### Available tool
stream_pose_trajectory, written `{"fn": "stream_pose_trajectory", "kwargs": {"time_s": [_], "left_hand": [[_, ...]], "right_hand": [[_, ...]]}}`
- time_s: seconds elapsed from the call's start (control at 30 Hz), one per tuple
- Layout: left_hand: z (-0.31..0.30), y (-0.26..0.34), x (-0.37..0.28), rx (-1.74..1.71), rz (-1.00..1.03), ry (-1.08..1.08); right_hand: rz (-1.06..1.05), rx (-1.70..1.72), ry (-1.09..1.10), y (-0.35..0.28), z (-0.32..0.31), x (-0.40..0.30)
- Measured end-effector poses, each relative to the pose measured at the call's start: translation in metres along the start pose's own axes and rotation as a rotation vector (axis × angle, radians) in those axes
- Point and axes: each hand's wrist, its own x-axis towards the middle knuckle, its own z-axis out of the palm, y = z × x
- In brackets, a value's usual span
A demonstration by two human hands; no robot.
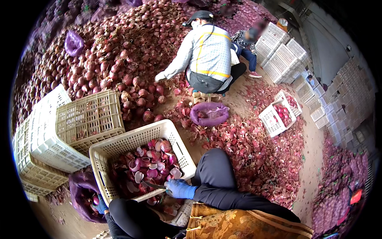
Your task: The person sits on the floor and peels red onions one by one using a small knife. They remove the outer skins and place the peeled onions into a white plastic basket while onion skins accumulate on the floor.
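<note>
My right hand (180, 188), in a blue knit glove, is shut on the handle of a knife whose dark curved blade (152, 185) points left over the near rim of a cream plastic crate (100, 167). In the crate lie red onion skins (152, 173) and pieces of outer layers. My left hand (101, 204), also blue-gloved, is down at the purple mesh bag (78, 191) left of the crate. A red onion (95, 200) touches its fingers; part of the hand is hidden by the sleeve and knee, and whether it grips the onion is unclear.
Stacked plastic crates (89, 119) stand at the left, before a large heap of red onions (119, 59). A co-worker (209, 53) squats ahead, near a purple mesh bag (209, 123). Onion skins (256, 149) litter the floor. Crates of onions (273, 124) and another person (247, 44) are farther right.
</note>
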Motion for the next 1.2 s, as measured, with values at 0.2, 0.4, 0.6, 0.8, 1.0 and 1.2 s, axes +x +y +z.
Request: {"fn": "stream_pose_trajectory", "kwargs": {"time_s": [0.2, 0.4, 0.6, 0.8, 1.0, 1.2], "left_hand": [[-0.067, 0.049, -0.048, -0.587, 0.054, -0.115], [-0.118, 0.075, -0.067, -0.809, 0.846, -0.410], [-0.247, 0.214, -0.261, -0.909, 0.523, -1.313], [-0.234, 0.161, -0.398, -0.699, -0.065, -1.814], [-0.203, 0.077, -0.435, -0.654, -0.030, -1.822], [-0.167, 0.031, -0.419, -0.646, -0.017, -1.541]], "right_hand": [[-0.044, 0.057, 0.043, 0.007, 0.003, -0.010], [-0.103, 0.300, 0.314, -0.003, -0.015, -0.005], [-0.297, 0.860, 0.296, -0.026, -0.058, -0.029], [-0.316, 1.241, 0.248, -0.028, -0.026, -0.050], [-0.068, 0.829, 0.505, 0.008, 0.026, -0.074], [0.128, 0.635, 0.503, 0.006, 0.029, -0.081]]}}
